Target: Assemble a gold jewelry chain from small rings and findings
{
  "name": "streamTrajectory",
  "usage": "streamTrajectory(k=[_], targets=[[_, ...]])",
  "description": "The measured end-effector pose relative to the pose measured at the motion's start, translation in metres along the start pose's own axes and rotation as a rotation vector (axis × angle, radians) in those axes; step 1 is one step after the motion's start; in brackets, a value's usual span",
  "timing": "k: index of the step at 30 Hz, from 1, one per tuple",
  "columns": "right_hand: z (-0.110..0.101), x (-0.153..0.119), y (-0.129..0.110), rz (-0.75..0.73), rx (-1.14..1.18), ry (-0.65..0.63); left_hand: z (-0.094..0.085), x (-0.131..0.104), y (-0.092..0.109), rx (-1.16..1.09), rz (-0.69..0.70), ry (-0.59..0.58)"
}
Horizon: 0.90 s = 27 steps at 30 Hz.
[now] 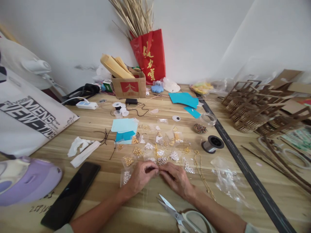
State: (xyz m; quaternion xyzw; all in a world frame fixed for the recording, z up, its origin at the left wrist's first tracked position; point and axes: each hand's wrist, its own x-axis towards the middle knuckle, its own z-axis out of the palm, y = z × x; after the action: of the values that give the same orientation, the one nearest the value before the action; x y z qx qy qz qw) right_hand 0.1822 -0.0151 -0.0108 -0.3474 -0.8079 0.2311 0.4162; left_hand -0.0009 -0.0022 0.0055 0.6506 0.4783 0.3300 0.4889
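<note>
My left hand (pixel 145 174) and my right hand (pixel 176 178) meet at the fingertips low in the middle of the head view. Both are closed in a pinch, and whatever sits between the fingers is too small to make out. Just beyond them lie small piles of silver beads (pixel 174 156) and gold beads (pixel 137 151) on clear plastic bags. A bag of silver pieces (pixel 126 177) is beside my left hand. Silver rings (pixel 188 165) and a gold chain (pixel 203 177) lie to the right of my right hand. Open-bladed scissors (pixel 178 216) rest below my right hand.
A black phone (pixel 71 194) lies at the left. On the right are a wire spool (pixel 212 144), a crumpled plastic bag (pixel 228 178), a dark strip (pixel 238 155) and brown baskets (pixel 252 110). A cardboard box (pixel 130 87) and red bag (pixel 150 55) stand at the back.
</note>
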Motion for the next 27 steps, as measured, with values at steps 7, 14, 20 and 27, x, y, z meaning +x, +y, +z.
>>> streamTrajectory(k=[7, 14, 20, 27], targets=[[0.0026, 0.0002, 0.0007, 0.045, 0.023, 0.029, 0.0027, 0.0004, -0.0005, 0.031, 0.035, 0.035], [0.0042, 0.0026, -0.0013, 0.112, 0.062, 0.075, 0.0061, 0.0002, -0.0006, 0.042, 0.073, 0.077], [0.0046, 0.0045, -0.0037, 0.097, 0.050, 0.101, 0.0087, -0.0007, -0.0040, 0.029, 0.087, 0.108], [0.0044, 0.0047, -0.0054, 0.041, -0.024, 0.109, 0.0103, -0.0017, -0.0051, 0.011, 0.070, 0.123]])
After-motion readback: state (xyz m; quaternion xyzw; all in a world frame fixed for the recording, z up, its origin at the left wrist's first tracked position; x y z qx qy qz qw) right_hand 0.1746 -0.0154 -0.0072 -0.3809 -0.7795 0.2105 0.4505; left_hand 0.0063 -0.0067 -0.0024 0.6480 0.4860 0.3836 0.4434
